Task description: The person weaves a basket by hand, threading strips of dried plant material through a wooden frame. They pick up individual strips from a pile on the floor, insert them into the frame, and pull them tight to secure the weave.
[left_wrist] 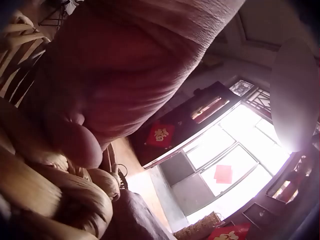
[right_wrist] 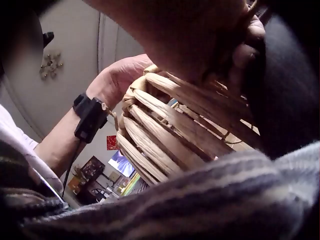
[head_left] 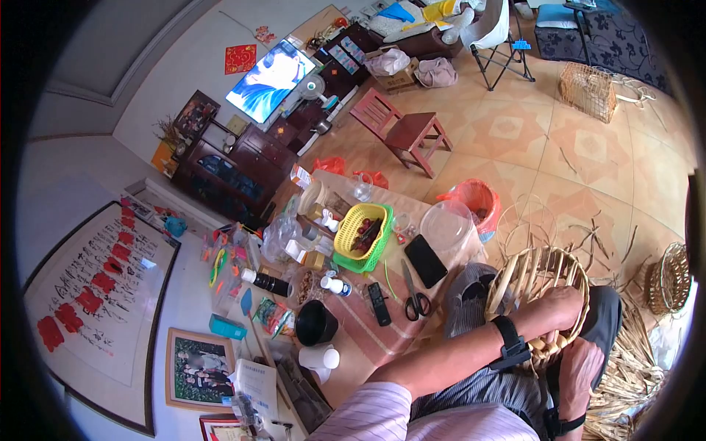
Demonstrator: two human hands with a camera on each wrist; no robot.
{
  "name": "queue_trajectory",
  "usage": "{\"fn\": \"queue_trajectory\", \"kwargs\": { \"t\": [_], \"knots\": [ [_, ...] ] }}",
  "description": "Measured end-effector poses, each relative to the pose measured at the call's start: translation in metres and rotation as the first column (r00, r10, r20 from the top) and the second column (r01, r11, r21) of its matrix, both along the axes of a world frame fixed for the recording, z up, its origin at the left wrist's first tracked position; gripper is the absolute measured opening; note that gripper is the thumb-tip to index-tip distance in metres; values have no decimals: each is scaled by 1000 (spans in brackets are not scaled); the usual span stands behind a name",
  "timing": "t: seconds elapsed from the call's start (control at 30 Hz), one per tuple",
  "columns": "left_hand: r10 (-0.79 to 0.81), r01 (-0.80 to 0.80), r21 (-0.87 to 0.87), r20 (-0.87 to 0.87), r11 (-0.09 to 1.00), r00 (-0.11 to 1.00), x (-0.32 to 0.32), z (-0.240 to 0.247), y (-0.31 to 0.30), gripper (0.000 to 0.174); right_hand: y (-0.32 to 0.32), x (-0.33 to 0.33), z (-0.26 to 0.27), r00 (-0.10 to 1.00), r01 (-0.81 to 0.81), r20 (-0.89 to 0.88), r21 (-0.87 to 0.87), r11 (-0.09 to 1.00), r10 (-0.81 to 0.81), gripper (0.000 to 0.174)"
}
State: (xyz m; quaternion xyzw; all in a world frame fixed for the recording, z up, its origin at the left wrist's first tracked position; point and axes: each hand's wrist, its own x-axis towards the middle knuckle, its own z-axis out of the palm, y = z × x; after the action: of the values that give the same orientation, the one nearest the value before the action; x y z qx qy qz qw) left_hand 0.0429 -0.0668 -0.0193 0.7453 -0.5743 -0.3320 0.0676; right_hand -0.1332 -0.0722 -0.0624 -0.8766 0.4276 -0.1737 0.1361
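An openwork basket [head_left: 540,268] of pale dried strips lies tilted across the person's lap, with a thick wrapped rim and spaced ribs. The left hand [head_left: 560,307] reaches over it and grips the rim. Up close in the left wrist view, the thumb [left_wrist: 82,145] presses against the bulky wrapped strips [left_wrist: 75,195]. Lower down, the right hand [head_left: 581,364] holds the basket's near side. Curled fingers [right_wrist: 247,55] of that hand show beside the ribs [right_wrist: 165,115] in the right wrist view, a thin strand by them; the palm side is mostly dark.
A heap of dried strips [head_left: 632,360] and a second woven basket [head_left: 671,279] are on the right. The table bears scissors [head_left: 416,298], a phone [head_left: 425,261] and a yellow basket [head_left: 360,229]. A red-lined bin [head_left: 474,202] stands past the knees, a wooden chair [head_left: 412,132] beyond.
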Motion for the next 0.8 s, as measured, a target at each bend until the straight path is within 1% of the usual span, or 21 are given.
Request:
{"fn": "queue_trajectory", "kwargs": {
  "t": [0.07, 0.1, 0.2, 0.23, 0.33, 0.4, 0.43, 0.47, 0.53, 0.6, 0.63, 0.7, 0.77, 0.8],
  "knots": [
    [0, 2, -27, 60, 1000, 998, -4, -10, -2, 18, -2, -2, -2, 1000, 0, -5, 39, 999, 1, 24],
    [-34, 36, -16, 81, 999, 996, -4, -9, -6, 16, -3, -2, -2, 1000, 0, -6, 58, 998, 1, 23],
    [-136, 134, 25, 138, 991, 981, -4, -10, -13, 11, -2, -1, 7, 997, -22, 76, 108, 994, 14, 21],
    [-170, 166, 40, 156, 985, 973, -4, -11, -15, 10, -2, -1, 10, 998, -23, 68, 123, 992, 15, 20],
    [-152, 166, -44, 235, 985, 960, -7, -20, -13, 9, -2, -2, 12, 998, -27, 60, 163, 986, 17, 19],
    [-163, 152, 73, 194, 986, 967, -7, -29, -23, 12, -3, -4, 10, 997, -38, 79, 181, 983, 24, 18],
    [-166, 144, 132, 173, 981, 971, -7, -31, -27, 14, -4, -7, 7, 994, -68, 102, 205, 976, 48, 18],
    [-173, 151, 143, 155, 978, 973, -5, -33, -27, 14, -7, -12, 1, 990, -98, 126, 228, 969, 71, 18],
    [-187, 167, 161, 117, 973, 975, -2, -3, -24, 13, -9, -19, 7, 982, -150, 155, 283, 947, 109, 18],
    [-168, 159, 76, 134, 984, 977, 1, -6, -18, 15, -9, -28, 26, 975, -196, 168, 348, 917, 145, 19],
    [-156, 153, 32, 141, 988, 978, 0, -9, -14, 16, -11, -33, 27, 983, -158, 150, 416, 896, 104, 18],
    [-50, 97, -171, 259, 981, 965, -12, -16, -1, 25, -13, -43, 21, 994, -77, 104, 543, 836, 24, 16],
    [37, 50, -271, 305, 961, 952, -25, -8, 8, 35, -16, -46, 14, 991, -116, 118, 513, 851, 64, 13],
    [63, 23, -272, 301, 962, 951, -36, 9, 12, 40, -17, -47, 12, 989, -133, 124, 496, 858, 82, 12]
  ]
}}
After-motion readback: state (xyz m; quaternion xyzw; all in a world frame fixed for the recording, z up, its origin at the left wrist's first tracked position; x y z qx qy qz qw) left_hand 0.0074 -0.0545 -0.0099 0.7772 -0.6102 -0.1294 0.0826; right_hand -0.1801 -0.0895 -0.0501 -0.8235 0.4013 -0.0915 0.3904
